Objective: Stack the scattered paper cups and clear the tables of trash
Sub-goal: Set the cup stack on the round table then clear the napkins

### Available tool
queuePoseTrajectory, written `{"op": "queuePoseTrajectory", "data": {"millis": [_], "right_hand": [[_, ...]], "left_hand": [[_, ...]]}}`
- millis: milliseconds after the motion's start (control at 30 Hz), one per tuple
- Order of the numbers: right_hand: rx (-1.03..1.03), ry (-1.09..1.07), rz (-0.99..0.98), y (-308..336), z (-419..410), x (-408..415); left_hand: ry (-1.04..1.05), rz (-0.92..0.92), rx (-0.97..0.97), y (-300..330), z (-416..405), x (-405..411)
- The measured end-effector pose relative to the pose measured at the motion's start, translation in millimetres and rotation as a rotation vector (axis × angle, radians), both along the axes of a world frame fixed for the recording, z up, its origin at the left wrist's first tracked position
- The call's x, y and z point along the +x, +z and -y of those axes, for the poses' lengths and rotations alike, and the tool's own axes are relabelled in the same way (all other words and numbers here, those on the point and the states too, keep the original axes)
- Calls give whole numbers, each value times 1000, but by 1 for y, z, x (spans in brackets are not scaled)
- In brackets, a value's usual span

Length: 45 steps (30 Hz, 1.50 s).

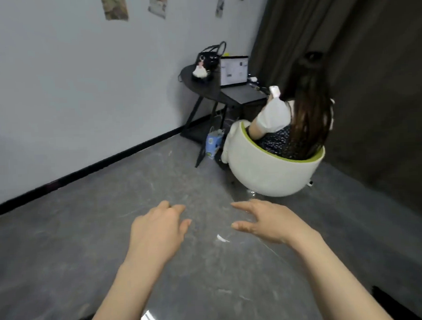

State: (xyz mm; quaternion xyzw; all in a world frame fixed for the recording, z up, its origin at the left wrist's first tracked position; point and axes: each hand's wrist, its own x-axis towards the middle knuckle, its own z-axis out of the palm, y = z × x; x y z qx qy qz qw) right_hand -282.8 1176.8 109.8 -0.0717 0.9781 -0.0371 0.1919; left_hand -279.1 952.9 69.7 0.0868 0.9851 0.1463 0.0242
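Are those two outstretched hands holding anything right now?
No. The left hand and right hand both hang over the floor with loose fingers, holding nothing.

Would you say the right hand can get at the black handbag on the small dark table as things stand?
Probably not. The right hand hangs open over bare floor, holding nothing, while the black handbag sits on the dark table far off by the wall. A seated person in a white tub chair is alongside the route.

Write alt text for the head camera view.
Two empty hands, left hand and right hand, reach forward open over a grey floor. Beyond, a person sits in a round white chair at a dark table holding a laptop.
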Motion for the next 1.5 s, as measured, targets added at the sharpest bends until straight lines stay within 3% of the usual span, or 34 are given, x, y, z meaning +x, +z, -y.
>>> {"op": "queuePoseTrajectory", "data": {"millis": [533,967,1200,1500], "right_hand": [[-37,-720,-104,46,-289,164],[-94,-1045,-99,28,-507,269],[-112,-1158,-106,6,-608,269],[-112,-1330,-169,0,-758,199]], "left_hand": [[-635,-74,8,46,-329,11],[-902,-25,14,32,-593,51],[-1005,-6,-34,16,-715,33],[-1168,-31,-60,20,-894,-59]]}}
